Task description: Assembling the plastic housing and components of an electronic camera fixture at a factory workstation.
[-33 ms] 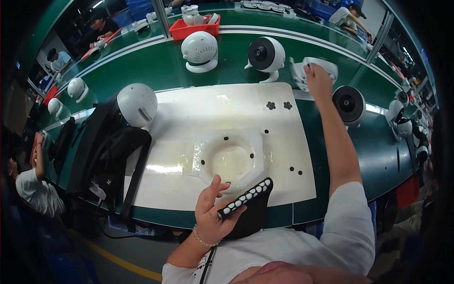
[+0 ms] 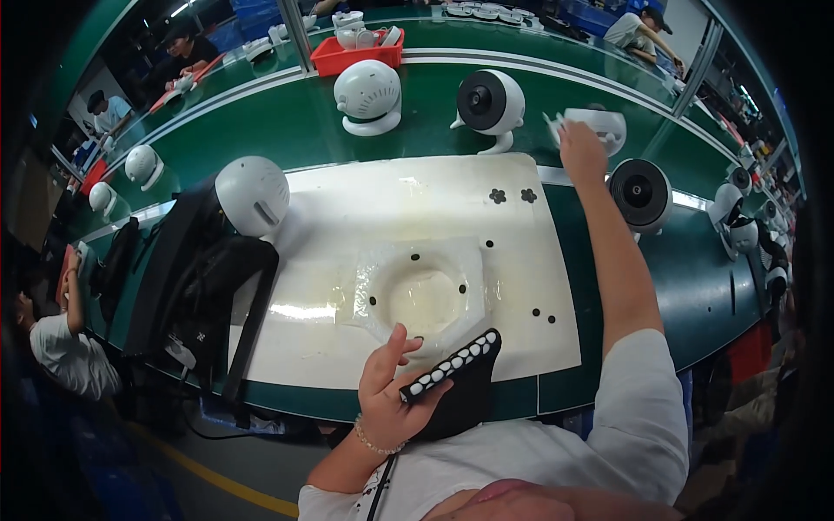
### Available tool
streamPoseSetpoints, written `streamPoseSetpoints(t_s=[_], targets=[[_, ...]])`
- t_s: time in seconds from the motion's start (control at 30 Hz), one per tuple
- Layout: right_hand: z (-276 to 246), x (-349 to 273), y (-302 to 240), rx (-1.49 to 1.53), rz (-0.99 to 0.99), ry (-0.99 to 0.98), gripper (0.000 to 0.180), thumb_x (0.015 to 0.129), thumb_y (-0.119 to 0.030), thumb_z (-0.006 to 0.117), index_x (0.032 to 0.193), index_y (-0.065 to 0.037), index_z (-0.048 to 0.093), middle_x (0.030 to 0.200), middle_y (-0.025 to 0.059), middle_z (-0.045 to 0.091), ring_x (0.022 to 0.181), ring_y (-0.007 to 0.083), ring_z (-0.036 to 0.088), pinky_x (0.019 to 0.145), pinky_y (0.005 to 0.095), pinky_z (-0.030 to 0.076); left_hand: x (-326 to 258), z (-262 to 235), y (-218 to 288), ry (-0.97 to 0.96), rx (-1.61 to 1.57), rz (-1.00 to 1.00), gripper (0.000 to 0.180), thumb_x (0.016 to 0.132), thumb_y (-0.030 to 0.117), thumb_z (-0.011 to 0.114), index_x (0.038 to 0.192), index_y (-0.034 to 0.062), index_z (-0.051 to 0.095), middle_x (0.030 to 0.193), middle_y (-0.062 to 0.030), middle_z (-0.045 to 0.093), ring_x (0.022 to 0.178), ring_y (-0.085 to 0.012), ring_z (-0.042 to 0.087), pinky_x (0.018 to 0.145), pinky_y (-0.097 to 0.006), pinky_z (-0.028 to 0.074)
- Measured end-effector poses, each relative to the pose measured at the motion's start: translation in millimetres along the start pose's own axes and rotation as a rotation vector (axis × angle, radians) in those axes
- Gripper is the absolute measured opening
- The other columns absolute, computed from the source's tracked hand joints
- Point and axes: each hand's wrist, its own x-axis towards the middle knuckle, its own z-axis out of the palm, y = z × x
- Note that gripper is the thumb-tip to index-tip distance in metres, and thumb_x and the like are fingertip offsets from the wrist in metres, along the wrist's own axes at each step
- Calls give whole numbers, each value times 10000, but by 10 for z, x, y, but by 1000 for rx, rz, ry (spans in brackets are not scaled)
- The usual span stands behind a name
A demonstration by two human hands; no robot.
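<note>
Tabletop (image 2: pixel 695 260): green, in a workshop, bowed by the wide lens, with other people (image 2: pixel 65 349) seated beyond.
Left hand (image 2: pixel 395 404): near middle, grasping a black strip (image 2: pixel 451 364) just above the near edge; it slants so its row of white discs faces up, probably to keep them exposed.
Right hand (image 2: pixel 584 149): stretched to the far right, fingertips beside a white part (image 2: pixel 608 127); whether they grip anything, I cannot tell.
Padded ring (image 2: pixel 474 267): on the pale mat (image 2: pixel 452 204), its dark dots spaced around the hollow; the hollow looks meant to steady something rounded.
Mat edges: the far and right sides meet green; room for moving lies beyond the ring.
Crowding: a black-faced device (image 2: pixel 641 196) stands just beside the right forearm; dark cloth (image 2: pixel 178 269) covers the mat's left.
</note>
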Motion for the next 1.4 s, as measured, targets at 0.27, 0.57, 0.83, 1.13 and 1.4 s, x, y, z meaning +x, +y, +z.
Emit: streamPoseSetpoints(t_s=[0.27,0.57,0.83,1.13,1.4], targets=[[275,-37,98,-97,69,-325,331,856,-354,452,819,-95,655,894,47,632,910,262,555,771,378,433,12,-45,29,-55,-5,-94,272,586,46,762,793,36,585,1242,-191,472,855,-245,588,652,-301,466],[289,227,-587,10,-264,-868,399,861,-118,402,1255,-167,440,1235,69,480,1124,243,459,930,338,396,47,-45,64,-98,-39,-250,299,565,-1,736,838,-3,614,1077,-115,600,757,-204,584,674,-286,467],[160,448,-496,327,-330,-42,208,824,-215,535,970,-76,587,790,117,615,804,301,571,687,364,452,77,-33,88,-55,-64,-192,281,594,-13,725,850,-20,608,998,-104,620,746,-191,586,669,-280,464],[-1744,-190,-1467,1779,317,-693,224,901,-260,458,906,-37,480,583,8,549,332,49,411,280,172,268,-12,-98,49,-37,-157,-200,281,611,-1,730,860,-9,600,944,-112,630,779,-215,611,686,-276,480],[-1680,-658,-1624,1692,144,-1196,298,898,-296,456,1052,-41,465,698,13,582,426,39,469,329,160,331,-68,-121,81,-31,-338,-313,248,661,-3,706,881,-29,596,901,-128,630,769,-203,612,695,-268,471]])
